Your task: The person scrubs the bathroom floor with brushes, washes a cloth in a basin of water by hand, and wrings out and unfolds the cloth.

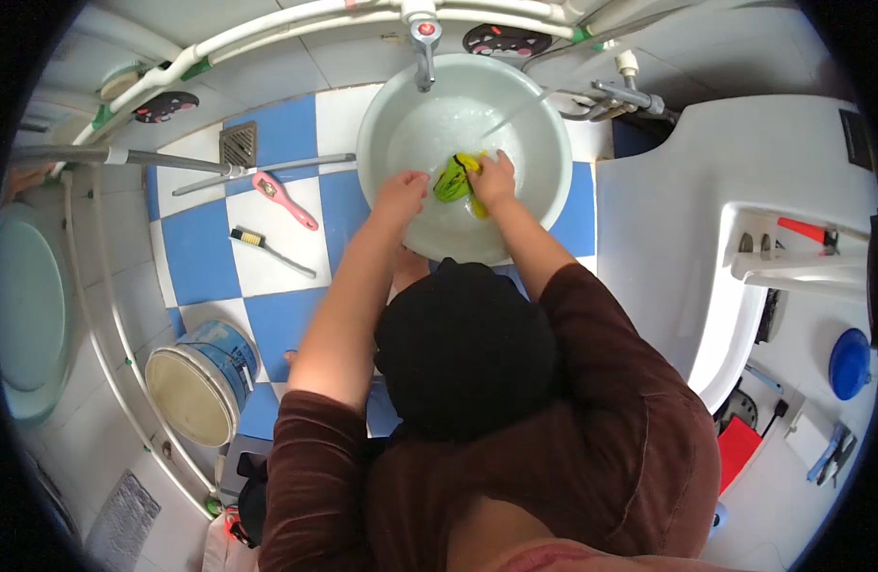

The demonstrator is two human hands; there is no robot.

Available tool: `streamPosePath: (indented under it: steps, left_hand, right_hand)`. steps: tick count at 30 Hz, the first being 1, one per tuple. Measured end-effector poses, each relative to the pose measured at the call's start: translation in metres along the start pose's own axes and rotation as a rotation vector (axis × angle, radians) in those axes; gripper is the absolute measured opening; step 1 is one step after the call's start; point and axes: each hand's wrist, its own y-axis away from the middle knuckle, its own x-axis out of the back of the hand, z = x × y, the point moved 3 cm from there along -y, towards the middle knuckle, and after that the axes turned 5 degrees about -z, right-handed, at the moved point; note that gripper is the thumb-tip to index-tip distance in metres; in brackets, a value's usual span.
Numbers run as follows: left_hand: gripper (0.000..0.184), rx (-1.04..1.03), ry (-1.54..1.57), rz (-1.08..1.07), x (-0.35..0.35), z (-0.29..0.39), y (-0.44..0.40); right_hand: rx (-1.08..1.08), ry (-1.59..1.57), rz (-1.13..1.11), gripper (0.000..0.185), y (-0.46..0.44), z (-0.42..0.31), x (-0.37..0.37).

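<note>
Head view: both forearms reach forward from brown sleeves (pixel 320 477) over a pale round basin (pixel 374 133); elbows only slightly bent, arms angling inward so the hands sit near each other above the basin.

Left hand (pixel 402 195) is over the basin's left part, forearm running up from lower left; back of hand faces up, fingers curled, tips drawn in toward the thumb and pointing at the cloth; a narrow gap seems to separate them from it; cannot tell if they pinch a thin edge.

Right hand (pixel 493 178) comes in from lower right, wrist over the basin, hand pointing up and a bit left; fingers bent, gripping the yellow part of a yellow-green cloth (pixel 451 181) with black trim; the thumb's contact is hard to make out.

Cloth is bunched inside the basin, between the two hands, right of the left fingertips; sudsy-looking water (pixel 439 124) around it; a thin water stream (pixel 515 112) enters from the right, falling near the right hand.

Tap (pixel 425 57) overhangs the basin's far rim; blue-and-white tiles (pixel 201 243) underneath; on the floor to the left, a pink-handled item (pixel 285 200) and a brush (pixel 272 254), both well apart from the hands; a bucket (pixel 237 367) is tilted nearer the body.
</note>
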Motion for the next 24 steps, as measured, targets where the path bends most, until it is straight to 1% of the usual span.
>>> streamPosePath:
  steps: [2, 5, 6, 7, 9, 10, 13, 16, 19, 20, 22, 23, 24]
  left_hand:
    - [0.039, 0.077, 0.118, 0.033, -0.003, -0.007, -0.003]
    - [0.047, 0.163, 0.260, 0.131, -0.006, -0.006, 0.002]
    - [0.049, 0.189, 0.336, 0.152, -0.008, 0.002, 0.007]
    - [0.052, 0.215, 0.410, 0.172, -0.009, 0.006, 0.010]
    - [0.054, 0.108, 0.641, 0.069, -0.008, 0.000, -0.004]
    - [0.056, 0.055, 0.756, 0.016, -0.007, -0.004, -0.011]
    - [0.056, -0.072, 0.755, 0.171, 0.002, -0.002, -0.010]
    - [0.055, 0.003, 0.629, 0.165, 0.010, -0.020, -0.014]
    - [0.051, 0.014, 0.561, 0.167, 0.007, -0.018, -0.012]
    - [0.051, 0.051, 0.568, 0.159, 0.005, -0.019, -0.012]
    - [0.051, 0.119, 0.582, 0.145, 0.001, -0.019, -0.016]
    - [0.053, 0.119, 0.578, 0.143, 0.001, -0.019, -0.018]
    - [0.054, 0.122, 0.576, 0.140, -0.001, -0.022, -0.019]
  right_hand:
    - [-0.054, -0.316, -0.363, 0.026, -0.015, -0.022, 0.026]
    - [-0.143, -1.002, -0.283, 0.017, -0.009, -0.044, 0.060]
    - [-0.133, -1.180, -0.329, 0.015, -0.010, -0.048, 0.074]
    - [-0.143, -1.333, -0.297, 0.016, -0.009, -0.053, 0.087]
    - [-0.164, -1.633, -0.227, 0.018, -0.001, -0.068, 0.118]
    - [-0.117, -1.826, -0.208, 0.020, 0.002, -0.073, 0.126]
    - [-0.208, -1.781, -0.118, 0.029, -0.006, -0.019, 0.079]
    - [-0.334, -0.203, -0.369, 0.042, -0.004, 0.025, 0.036]
    - [0.052, -0.151, -0.185, 0.051, -0.012, 0.007, 0.022]
    - [0.106, -0.092, -0.129, 0.050, -0.016, -0.003, 0.011]
    - [0.175, -0.080, 0.021, 0.052, -0.026, -0.025, 0.002]
    - [0.211, -0.074, 0.098, 0.052, -0.034, -0.035, -0.001]
    - [0.120, -0.113, 0.214, 0.051, -0.040, -0.037, -0.009]
